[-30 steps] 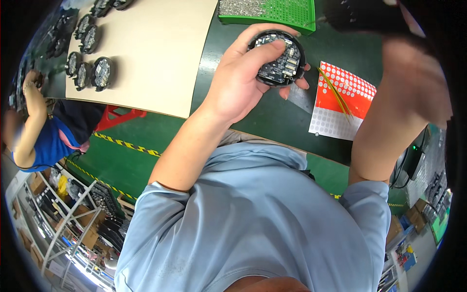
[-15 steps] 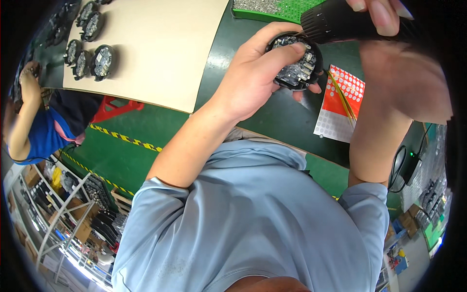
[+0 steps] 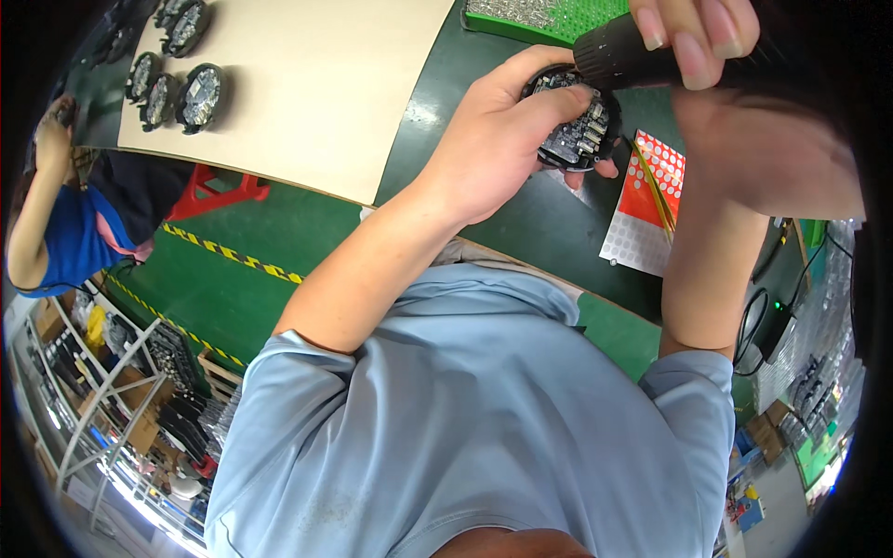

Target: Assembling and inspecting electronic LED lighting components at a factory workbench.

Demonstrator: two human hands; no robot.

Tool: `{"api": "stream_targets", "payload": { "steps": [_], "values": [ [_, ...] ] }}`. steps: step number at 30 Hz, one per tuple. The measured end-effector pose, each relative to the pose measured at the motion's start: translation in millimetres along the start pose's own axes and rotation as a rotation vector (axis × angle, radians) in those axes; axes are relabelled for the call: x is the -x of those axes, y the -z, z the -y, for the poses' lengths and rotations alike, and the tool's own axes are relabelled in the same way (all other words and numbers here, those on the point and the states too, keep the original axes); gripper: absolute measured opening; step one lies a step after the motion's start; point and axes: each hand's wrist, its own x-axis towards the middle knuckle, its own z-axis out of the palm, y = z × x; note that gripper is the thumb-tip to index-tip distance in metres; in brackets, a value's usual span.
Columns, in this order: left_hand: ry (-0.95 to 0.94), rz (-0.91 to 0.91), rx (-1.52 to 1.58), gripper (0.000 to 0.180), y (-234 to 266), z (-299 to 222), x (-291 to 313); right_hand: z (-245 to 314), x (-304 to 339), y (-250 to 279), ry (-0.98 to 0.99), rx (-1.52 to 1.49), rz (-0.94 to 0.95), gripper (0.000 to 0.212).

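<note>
A round circuit-board assembly (image 3: pixel 569 141) is held above the tabletop (image 3: pixel 507 219), its component side facing up. The left hand (image 3: pixel 493 139) is closed on it, thumb flat across the board and fingers passing beneath the rim, a grip that presumably braces it against pressure from above while leaving part of the face exposed. The right hand (image 3: pixel 699 39) has its fingers curled over a thick black tool (image 3: pixel 621 56); its thumb is hidden. The tool lies aslant with its ridged end at the assembly's upper edge, probably for access past the thumb; its tip cannot be made out. Just beyond stands a green tray (image 3: pixel 595 13) of small metal pieces, apparently within easy reach; nearer the body lies a dotted red-and-white sheet (image 3: pixel 634 246). To the left, similar assemblies (image 3: pixel 201 99) stand apart on a beige mat (image 3: pixel 307 84), likely to protect their faces. Compared with half a second earlier, the right fingers show lower and more fully over the tool, while the mat and tray appear shifted, suggesting head movement.
</note>
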Motion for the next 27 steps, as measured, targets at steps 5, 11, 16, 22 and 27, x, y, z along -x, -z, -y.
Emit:
{"api": "stream_targets", "payload": {
  "steps": [5, 11, 16, 22, 27],
  "values": [
    [0.001, -0.005, -0.018, 0.025, -3, 1, -1, 2, -2, 7, 0.014, -0.013, 0.006, 0.051],
    [-0.014, 0.009, -0.041, 0.029, -3, -4, 1, 16, 4, 30, 0.035, -0.014, 0.002, 0.052],
    [-0.034, -0.003, 0.021, 0.030, -1, -2, 2, -5, -16, 58, 0.069, 0.018, -0.027, 0.053],
    [-0.003, 0.005, -0.003, 0.023, -1, -4, 3, -18, -31, 41, 0.082, 0.021, -0.045, 0.054],
    [0.000, -0.007, 0.022, 0.022, -1, -5, 2, -20, -30, 36, 0.078, -0.002, -0.045, 0.055]
  ]
}}
